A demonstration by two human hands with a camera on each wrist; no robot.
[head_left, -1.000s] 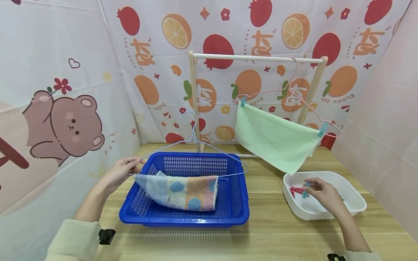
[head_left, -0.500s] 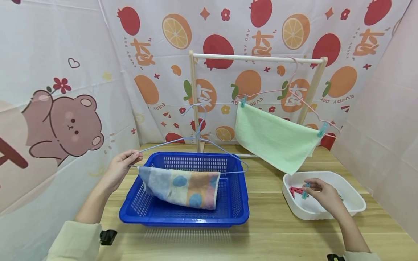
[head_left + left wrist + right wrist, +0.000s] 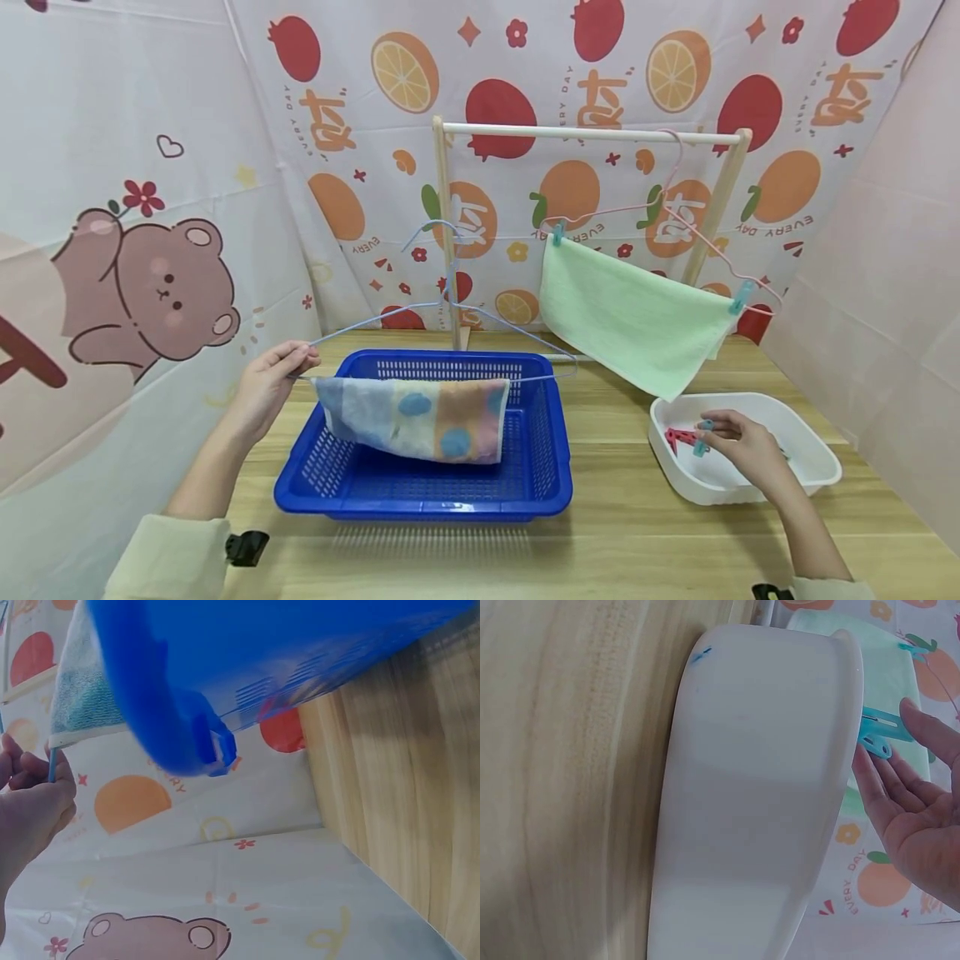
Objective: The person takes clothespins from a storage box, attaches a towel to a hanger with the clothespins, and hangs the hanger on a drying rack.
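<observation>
My left hand (image 3: 266, 387) pinches the left corner of a light-blue hanger (image 3: 543, 377). Over the hanger's lower bar hangs a folded, patterned small towel (image 3: 416, 419) with blue spots, above the blue basket (image 3: 450, 507). In the left wrist view, the fingertips hold the blue wire right beside the towel's edge. On the right side, my right hand (image 3: 750, 450) holds a teal clothespin (image 3: 702, 442) between thumb and fingers, over the white tub (image 3: 720, 493). The right wrist view shows this clothespin at the tub's rim, partly hidden by it.
Red clothespins (image 3: 678, 437) lie inside the tub. Behind stands a rack with a white rail (image 3: 570, 132). From it hangs a pink hanger (image 3: 705, 237) with a pale green towel (image 3: 630, 312) clipped by two teal clothespins. Printed curtains enclose the wooden table (image 3: 615, 550).
The left hand has raised the hanger slightly, and the patterned towel has risen with it, now hanging straighter across the bar. The right hand stays over the tub with the clothespin.
</observation>
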